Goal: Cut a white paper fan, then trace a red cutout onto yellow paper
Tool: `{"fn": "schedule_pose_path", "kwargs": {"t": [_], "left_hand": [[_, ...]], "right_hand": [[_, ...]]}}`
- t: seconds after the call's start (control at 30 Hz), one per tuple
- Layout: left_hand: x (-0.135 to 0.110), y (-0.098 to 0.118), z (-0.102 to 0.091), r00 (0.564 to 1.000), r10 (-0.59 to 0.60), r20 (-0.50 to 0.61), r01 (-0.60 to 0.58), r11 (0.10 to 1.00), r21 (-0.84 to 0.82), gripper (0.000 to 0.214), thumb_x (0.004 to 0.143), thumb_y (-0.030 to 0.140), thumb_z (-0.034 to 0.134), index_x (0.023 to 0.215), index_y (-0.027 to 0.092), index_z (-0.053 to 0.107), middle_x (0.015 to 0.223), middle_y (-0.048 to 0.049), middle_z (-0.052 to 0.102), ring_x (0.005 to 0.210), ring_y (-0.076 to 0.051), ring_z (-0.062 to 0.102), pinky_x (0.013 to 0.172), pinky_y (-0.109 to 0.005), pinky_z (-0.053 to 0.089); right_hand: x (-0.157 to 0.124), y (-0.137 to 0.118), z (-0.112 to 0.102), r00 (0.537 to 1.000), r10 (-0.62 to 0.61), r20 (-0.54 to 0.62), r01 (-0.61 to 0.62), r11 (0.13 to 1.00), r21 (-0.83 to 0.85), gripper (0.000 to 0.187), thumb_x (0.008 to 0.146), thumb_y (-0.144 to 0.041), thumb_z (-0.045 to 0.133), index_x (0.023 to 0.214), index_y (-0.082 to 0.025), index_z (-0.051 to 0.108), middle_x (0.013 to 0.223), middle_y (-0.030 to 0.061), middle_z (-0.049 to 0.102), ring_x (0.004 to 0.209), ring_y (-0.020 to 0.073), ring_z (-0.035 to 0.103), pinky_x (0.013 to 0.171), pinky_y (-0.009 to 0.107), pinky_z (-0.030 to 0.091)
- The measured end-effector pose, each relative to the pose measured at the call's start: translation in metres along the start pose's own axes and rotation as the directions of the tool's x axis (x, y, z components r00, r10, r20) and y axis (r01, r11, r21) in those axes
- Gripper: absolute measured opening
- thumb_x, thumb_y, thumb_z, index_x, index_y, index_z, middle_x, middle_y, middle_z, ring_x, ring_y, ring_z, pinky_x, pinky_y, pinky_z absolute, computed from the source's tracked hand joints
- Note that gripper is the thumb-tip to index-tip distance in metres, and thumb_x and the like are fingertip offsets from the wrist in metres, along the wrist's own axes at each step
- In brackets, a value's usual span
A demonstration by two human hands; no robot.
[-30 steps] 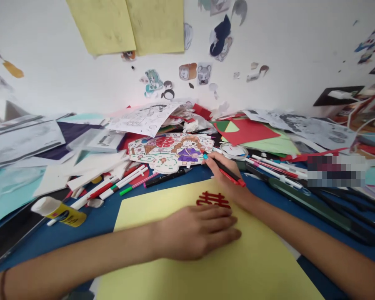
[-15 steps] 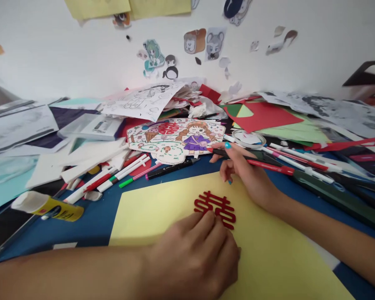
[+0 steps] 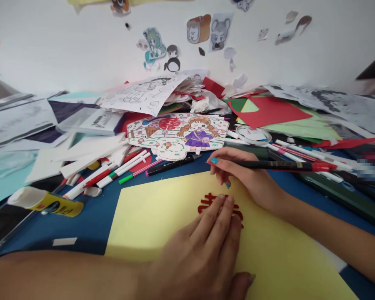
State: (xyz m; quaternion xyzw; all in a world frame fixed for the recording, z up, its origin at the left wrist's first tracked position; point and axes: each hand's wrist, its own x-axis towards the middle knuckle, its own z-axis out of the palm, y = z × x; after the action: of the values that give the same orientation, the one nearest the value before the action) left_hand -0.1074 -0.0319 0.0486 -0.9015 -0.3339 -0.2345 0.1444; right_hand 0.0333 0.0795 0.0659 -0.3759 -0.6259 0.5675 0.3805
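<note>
My left hand (image 3: 203, 246) lies with outstretched fingers on a red double-happiness paper cutout (image 3: 206, 203). The fingers cover much of the cutout, which rests on a large yellow sheet (image 3: 146, 212). Above the far edge of that sheet, my right hand (image 3: 248, 179) pinches a black pen with red ends (image 3: 278, 165) between thumb and fingers. The pen lies nearly level, its red tip pointing left, apart from the paper. Beyond the sheet stands a cut-out drawing of a girl (image 3: 196, 139) with a similar red character on it.
A yellow glue stick (image 3: 58, 204) lies on the blue tabletop (image 3: 90, 227) at left. Several markers (image 3: 125, 168) are near the drawing. A dark green box cutter (image 3: 343, 200) lies at right. Paper piles (image 3: 143, 96) line the wall.
My left fingers have flattened over the red cutout, covering more of it. My right hand has swung the pen to nearly level, its tip a little lower and its thumb further left.
</note>
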Motion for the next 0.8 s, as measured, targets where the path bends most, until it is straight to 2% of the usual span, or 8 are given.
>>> {"fn": "schedule_pose_path", "kwargs": {"t": [0.1,0.2,0.33,0.5,0.6,0.8], "left_hand": [[-0.001,0.001,0.000,0.999,-0.037,0.028,0.037,0.999,-0.001,0.046,0.092,0.037,0.036,0.114,0.005,0.060,0.120,-0.0166,0.060,0.119,-0.030,0.052,0.097,-0.035,0.048],[-0.003,0.003,0.000,0.993,-0.100,0.070,0.099,0.995,0.016,0.051,0.093,0.042,0.029,0.115,0.009,0.061,0.118,-0.0139,0.062,0.115,-0.028,0.055,0.093,-0.033,0.051],[-0.003,0.006,-0.001,0.996,-0.087,0.029,0.084,0.992,0.097,0.052,0.094,0.040,0.026,0.111,0.007,0.063,0.114,-0.0138,0.064,0.110,-0.025,0.059,0.091,-0.031,0.051],[-0.003,0.007,0.000,0.996,-0.085,0.022,0.081,0.983,0.165,0.052,0.094,0.038,0.025,0.113,0.009,0.063,0.113,-0.0115,0.065,0.108,-0.024,0.060,0.089,-0.029,0.052],[-0.004,0.009,0.001,0.994,-0.106,0.021,0.100,0.976,0.194,0.052,0.094,0.039,0.024,0.114,0.010,0.062,0.113,-0.0103,0.065,0.108,-0.024,0.060,0.089,-0.029,0.052],[-0.005,0.013,0.003,0.989,-0.146,0.020,0.138,0.968,0.210,0.053,0.095,0.038,0.021,0.115,0.012,0.062,0.114,-0.0110,0.064,0.108,-0.024,0.060,0.088,-0.030,0.052]], "right_hand": [[-0.003,-0.004,0.004,0.999,0.005,0.036,-0.002,0.996,-0.094,0.015,0.072,-0.032,0.060,0.077,-0.018,0.057,0.058,-0.0032,0.055,0.052,0.0090,0.050,0.050,0.021,0.039],[-0.005,-0.007,0.006,0.997,0.030,0.078,-0.015,0.981,-0.193,0.020,0.071,-0.037,0.060,0.067,-0.018,0.058,0.052,-0.0033,0.051,0.049,0.0085,0.046,0.046,0.022,0.032],[-0.006,-0.007,0.009,0.980,0.119,0.161,-0.058,0.939,-0.339,0.029,0.072,-0.043,0.057,0.058,-0.018,0.058,0.047,-0.0037,0.046,0.044,0.0073,0.038,0.043,0.024,0.025],[-0.009,-0.002,0.012,0.989,0.148,0.025,-0.127,0.914,-0.385,0.026,0.071,-0.043,0.061,0.064,-0.019,0.051,0.051,-0.0056,0.048,0.044,0.0071,0.039,0.043,0.023,0.028],[-0.009,0.002,0.014,0.985,0.170,-0.006,-0.157,0.894,-0.420,0.030,0.072,-0.041,0.062,0.060,-0.019,0.045,0.047,-0.0066,0.045,0.042,0.0069,0.038,0.042,0.023,0.028],[-0.007,0.003,0.017,1.000,0.026,0.010,-0.019,0.893,-0.449,0.032,0.074,-0.040,0.061,0.057,-0.019,0.044,0.048,-0.0066,0.040,0.044,0.0060,0.032,0.042,0.022,0.023]]}}
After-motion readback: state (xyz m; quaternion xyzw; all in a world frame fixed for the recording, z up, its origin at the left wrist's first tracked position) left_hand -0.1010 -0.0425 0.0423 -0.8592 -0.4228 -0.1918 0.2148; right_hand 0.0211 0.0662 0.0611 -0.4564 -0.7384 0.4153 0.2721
